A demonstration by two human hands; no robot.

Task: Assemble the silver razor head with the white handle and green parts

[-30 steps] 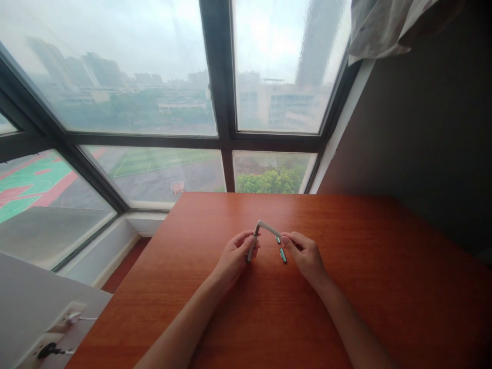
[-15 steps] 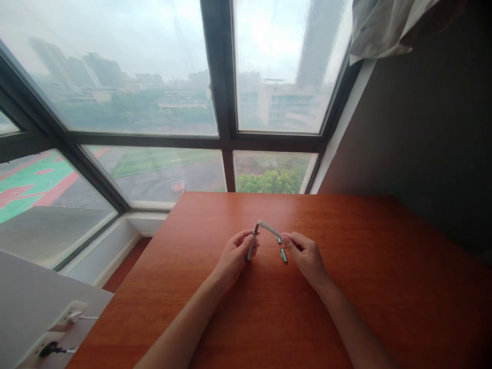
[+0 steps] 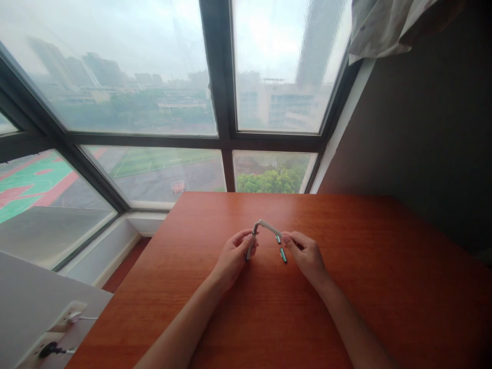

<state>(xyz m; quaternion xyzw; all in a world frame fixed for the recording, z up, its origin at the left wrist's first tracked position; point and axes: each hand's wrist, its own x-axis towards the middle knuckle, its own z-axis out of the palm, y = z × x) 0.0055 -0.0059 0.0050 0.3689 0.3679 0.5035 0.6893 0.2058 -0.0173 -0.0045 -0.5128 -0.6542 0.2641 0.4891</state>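
Between my hands, above the table, is a slim, pale grey stick-like device point(image 3: 270, 227), bent at an angle near its top. My left hand point(image 3: 235, 253) is closed around its darker, lower-hanging section, thumb on the near side. At the other end, my right hand point(image 3: 305, 251) pinches the tip of the pale section between thumb and fingers. Two small dark-and-green cylinders that look like batteries lie on the table: one battery point(image 3: 283, 255) just left of my right hand, the other battery point(image 3: 278, 239) behind it, partly covered. The exact kind of device is too small to make out.
The reddish-brown wooden table point(image 3: 246, 318) reaches to the window frame point(image 3: 226, 143) in front. A dark wall point(image 3: 415, 128) stands on the right, with a pale curtain point(image 3: 384, 31) above. Wall sockets with a black plug point(image 3: 49, 349) are at the lower left.
Almost nothing differs. The view has shifted very slightly; both hands keep the same hold on the bent device, and the batteries lie where they were.
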